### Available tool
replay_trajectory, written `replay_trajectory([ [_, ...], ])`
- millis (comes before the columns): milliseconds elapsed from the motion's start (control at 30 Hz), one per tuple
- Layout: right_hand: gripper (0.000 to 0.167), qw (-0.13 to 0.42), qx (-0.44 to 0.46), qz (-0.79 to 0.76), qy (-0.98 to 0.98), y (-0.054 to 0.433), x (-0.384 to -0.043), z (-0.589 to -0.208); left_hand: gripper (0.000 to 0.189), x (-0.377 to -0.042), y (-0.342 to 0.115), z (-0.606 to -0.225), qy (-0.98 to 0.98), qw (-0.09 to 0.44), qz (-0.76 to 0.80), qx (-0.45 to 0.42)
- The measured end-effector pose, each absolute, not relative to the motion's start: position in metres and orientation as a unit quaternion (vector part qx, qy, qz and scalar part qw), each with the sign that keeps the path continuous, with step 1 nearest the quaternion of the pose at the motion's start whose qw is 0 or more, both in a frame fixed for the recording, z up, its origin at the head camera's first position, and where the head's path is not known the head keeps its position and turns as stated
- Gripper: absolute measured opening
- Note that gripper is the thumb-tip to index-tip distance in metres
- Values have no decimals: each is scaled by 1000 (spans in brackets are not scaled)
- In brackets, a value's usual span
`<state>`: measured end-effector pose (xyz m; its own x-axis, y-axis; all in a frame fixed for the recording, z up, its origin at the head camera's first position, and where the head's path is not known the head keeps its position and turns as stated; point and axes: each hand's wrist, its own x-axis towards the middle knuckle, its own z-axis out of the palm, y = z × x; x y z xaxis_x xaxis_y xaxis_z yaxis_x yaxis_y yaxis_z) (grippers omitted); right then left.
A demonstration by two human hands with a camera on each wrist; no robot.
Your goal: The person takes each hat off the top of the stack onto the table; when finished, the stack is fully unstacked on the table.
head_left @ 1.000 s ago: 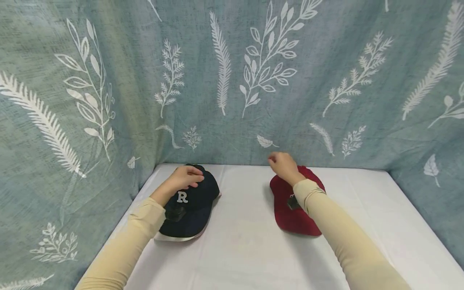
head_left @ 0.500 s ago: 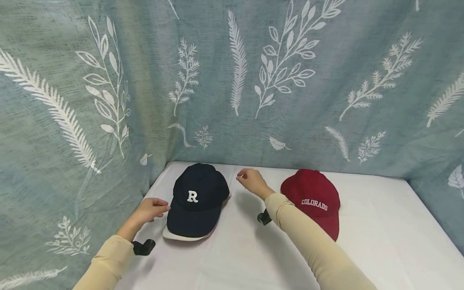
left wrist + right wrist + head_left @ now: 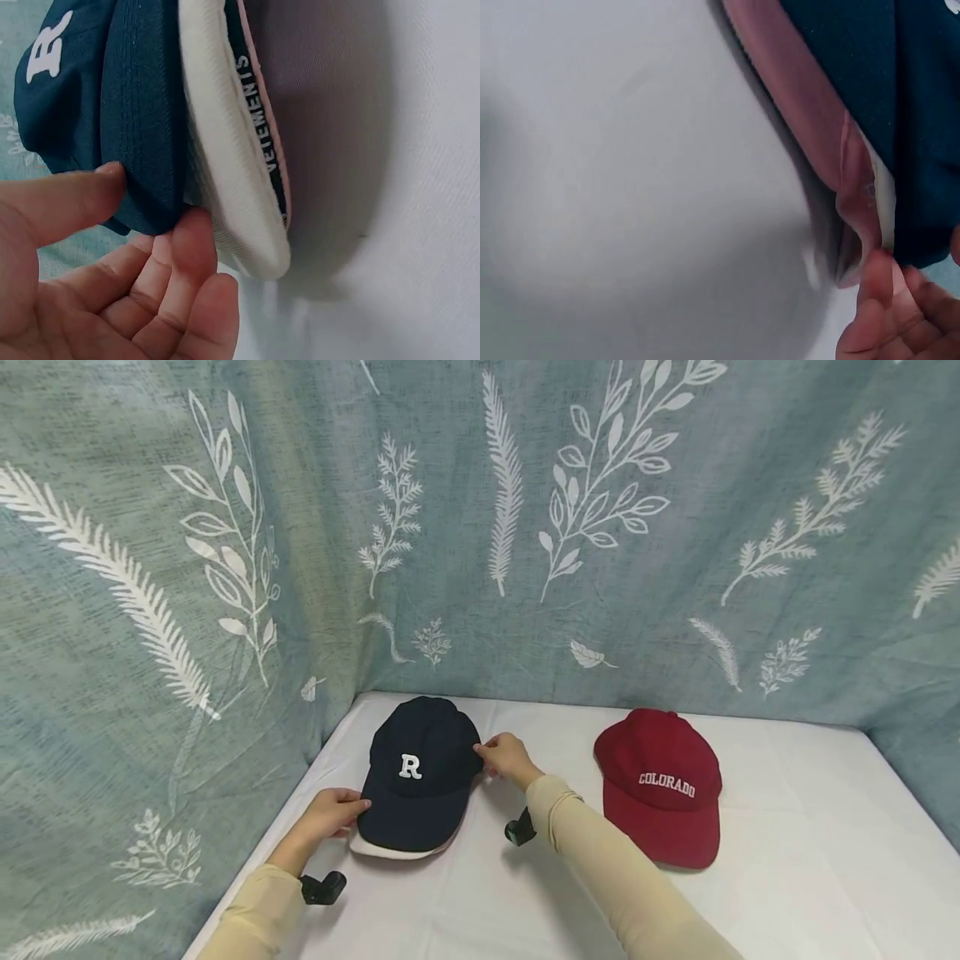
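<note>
A navy baseball cap (image 3: 423, 752) with a white letter R lies on top of a stack at the left of the table. Beneath it show a white cap brim (image 3: 225, 142) and a pink cap edge (image 3: 802, 97). My left hand (image 3: 327, 817) pinches the left side of the navy brim, thumb above and fingers below in the left wrist view. At the navy cap's right edge, my right hand (image 3: 512, 758) grips the rim; its fingers (image 3: 877, 285) go under the navy cloth, beside the white and pink layers. Most of the right thumb is out of the right wrist view.
A red cap (image 3: 663, 785) lettered COLORADO lies on the white table (image 3: 795, 827), right of the right forearm. Green leaf-patterned curtains (image 3: 465, 527) hang behind and at the sides. Black wrist cameras (image 3: 324, 887) sit under both wrists.
My right hand has moved left from over the red cap to the navy cap's right edge. My left hand came off the navy cap's top and now holds its brim. The head view shifted.
</note>
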<state>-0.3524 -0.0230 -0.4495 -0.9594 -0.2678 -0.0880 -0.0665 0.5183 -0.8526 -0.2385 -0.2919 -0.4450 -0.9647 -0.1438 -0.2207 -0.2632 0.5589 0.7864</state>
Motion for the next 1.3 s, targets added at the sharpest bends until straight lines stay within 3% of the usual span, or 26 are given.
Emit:
replay_trajectory([
  [167, 27, 99, -66, -487, 865, -23, -359, -453, 37, -241, -289, -446, 872, 63, 469, -129],
  [267, 28, 74, -99, -523, 844, -26, -397, -504, 36, -242, -288, -446, 868, 59, 473, -137],
  [400, 26, 100, -70, -550, 826, -33, -415, -525, 37, -242, -285, -445, 863, 60, 480, -143],
  [533, 18, 110, -29, -543, 832, -30, -359, -450, 37, -239, -282, -444, 859, 58, 488, -140],
  [633, 16, 81, -56, -544, 833, -25, -344, -429, 37, -239, -281, -439, 857, 54, 494, -136],
  [1000, 12, 24, -89, -520, 849, 13, -366, -399, 38, -248, -247, -405, 821, 29, 557, -120],
  [1300, 21, 23, -93, -396, 913, 101, -369, -380, 33, -266, -166, -402, 787, 41, 607, -102],
])
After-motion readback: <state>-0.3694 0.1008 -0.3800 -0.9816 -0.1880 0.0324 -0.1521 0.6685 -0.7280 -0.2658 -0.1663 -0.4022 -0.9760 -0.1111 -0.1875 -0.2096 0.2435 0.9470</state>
